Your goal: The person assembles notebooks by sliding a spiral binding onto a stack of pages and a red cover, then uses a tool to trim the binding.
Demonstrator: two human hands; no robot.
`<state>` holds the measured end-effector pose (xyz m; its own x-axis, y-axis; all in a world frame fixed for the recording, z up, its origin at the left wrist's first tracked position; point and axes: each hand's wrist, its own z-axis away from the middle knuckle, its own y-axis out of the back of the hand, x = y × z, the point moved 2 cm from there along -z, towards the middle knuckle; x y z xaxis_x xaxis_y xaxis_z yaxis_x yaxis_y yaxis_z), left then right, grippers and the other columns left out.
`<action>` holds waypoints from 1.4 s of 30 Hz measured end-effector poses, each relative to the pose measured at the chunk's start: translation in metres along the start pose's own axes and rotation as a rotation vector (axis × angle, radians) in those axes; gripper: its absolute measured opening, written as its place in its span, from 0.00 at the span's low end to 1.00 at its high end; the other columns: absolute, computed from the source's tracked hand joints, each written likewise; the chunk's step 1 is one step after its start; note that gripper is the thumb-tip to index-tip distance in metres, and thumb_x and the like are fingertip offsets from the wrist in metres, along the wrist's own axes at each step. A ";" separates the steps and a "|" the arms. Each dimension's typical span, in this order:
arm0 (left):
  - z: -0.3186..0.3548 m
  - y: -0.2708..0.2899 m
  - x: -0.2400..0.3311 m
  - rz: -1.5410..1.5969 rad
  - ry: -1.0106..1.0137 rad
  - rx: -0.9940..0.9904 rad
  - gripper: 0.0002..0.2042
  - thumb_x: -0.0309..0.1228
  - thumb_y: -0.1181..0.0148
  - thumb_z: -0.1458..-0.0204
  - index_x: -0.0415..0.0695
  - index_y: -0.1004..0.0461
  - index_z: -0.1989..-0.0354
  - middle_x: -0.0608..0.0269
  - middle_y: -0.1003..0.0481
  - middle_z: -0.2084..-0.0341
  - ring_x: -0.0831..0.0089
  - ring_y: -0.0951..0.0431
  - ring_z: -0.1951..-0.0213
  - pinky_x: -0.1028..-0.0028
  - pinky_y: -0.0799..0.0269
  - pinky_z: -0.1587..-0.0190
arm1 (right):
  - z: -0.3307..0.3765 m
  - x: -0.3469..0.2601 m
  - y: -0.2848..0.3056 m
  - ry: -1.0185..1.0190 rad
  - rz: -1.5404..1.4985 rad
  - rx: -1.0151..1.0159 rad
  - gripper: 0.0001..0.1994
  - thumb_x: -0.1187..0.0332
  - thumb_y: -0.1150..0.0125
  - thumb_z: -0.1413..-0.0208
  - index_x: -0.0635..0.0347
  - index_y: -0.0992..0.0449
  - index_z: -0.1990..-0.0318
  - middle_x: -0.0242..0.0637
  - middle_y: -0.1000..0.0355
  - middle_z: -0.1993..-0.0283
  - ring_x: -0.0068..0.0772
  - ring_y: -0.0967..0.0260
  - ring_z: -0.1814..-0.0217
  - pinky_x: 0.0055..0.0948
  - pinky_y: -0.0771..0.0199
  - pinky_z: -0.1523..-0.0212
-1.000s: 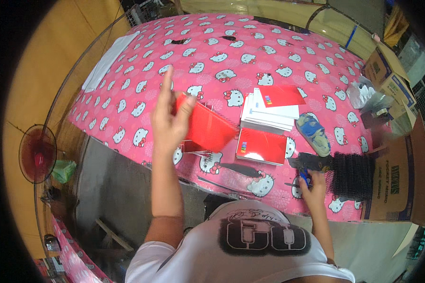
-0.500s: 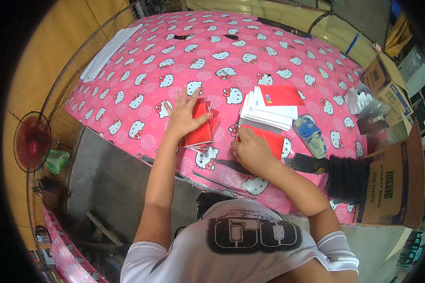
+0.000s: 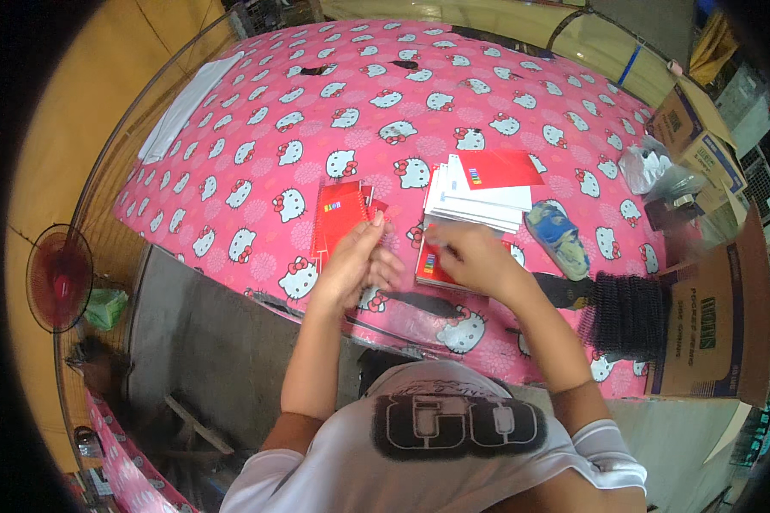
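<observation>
A pile of red spiral notebooks [image 3: 338, 214] lies on the pink table, its pieces slightly askew. My left hand [image 3: 364, 267] is just at its near right side, thumb up and fingers apart, with nothing seen in it. My right hand [image 3: 481, 261] is curled over a stack of red covers [image 3: 434, 267]. Its fingertips are bent inward and slightly blurred, so whatever they pinch is hidden. Behind that hand rests a fanned stack of white sheets [image 3: 470, 203], with a red cover [image 3: 505, 168] lying on its top right.
A blue and yellowish slipper [image 3: 558, 239] lies right of the sheets. Beyond it are a heap of black wire coils [image 3: 629, 316] and an open cardboard box [image 3: 701, 321]. Plastic bags [image 3: 646, 169] and another carton [image 3: 697, 141] stand farther back. A fan [image 3: 60, 278] is at the left.
My left hand has come off the notebook pile and drawn back toward me and to the right. My right hand stays at the red covers, its fingers now curled differently.
</observation>
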<state>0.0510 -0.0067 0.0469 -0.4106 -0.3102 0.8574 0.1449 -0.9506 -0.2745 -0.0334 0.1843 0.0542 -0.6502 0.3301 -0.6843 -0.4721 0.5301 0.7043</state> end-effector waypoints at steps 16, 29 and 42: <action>-0.019 -0.063 -0.029 -0.801 -1.075 0.082 0.19 0.20 0.47 0.46 0.41 0.36 0.44 0.53 0.34 0.50 0.64 0.35 0.45 0.69 0.40 0.42 | 0.081 0.056 -0.010 -0.196 -0.485 0.613 0.18 0.81 0.39 0.50 0.60 0.39 0.54 0.32 0.36 0.64 0.17 0.39 0.73 0.17 0.36 0.73; -0.017 -0.123 -0.026 -1.222 -0.999 0.321 0.13 0.31 0.35 0.54 0.49 0.22 0.59 0.58 0.29 0.49 0.60 0.35 0.43 0.47 0.58 0.37 | 0.087 0.049 -0.016 -0.215 -0.220 0.566 0.15 0.73 0.36 0.53 0.63 0.35 0.59 0.46 0.32 0.60 0.44 0.30 0.55 0.36 0.31 0.55; -0.029 -0.115 -0.020 -1.068 -0.952 0.170 0.07 0.35 0.34 0.54 0.49 0.19 0.68 0.67 0.22 0.69 0.69 0.29 0.60 0.57 0.47 0.47 | 0.193 0.138 0.078 -1.143 0.591 0.465 0.11 0.71 0.41 0.56 0.67 0.24 0.64 0.54 0.26 0.63 0.54 0.26 0.60 0.46 0.26 0.57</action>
<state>0.0169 0.1082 0.0490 0.3470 0.7256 0.5943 0.2889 -0.6855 0.6683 -0.0449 0.4223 -0.0218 0.2737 0.9317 -0.2388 0.0910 0.2221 0.9708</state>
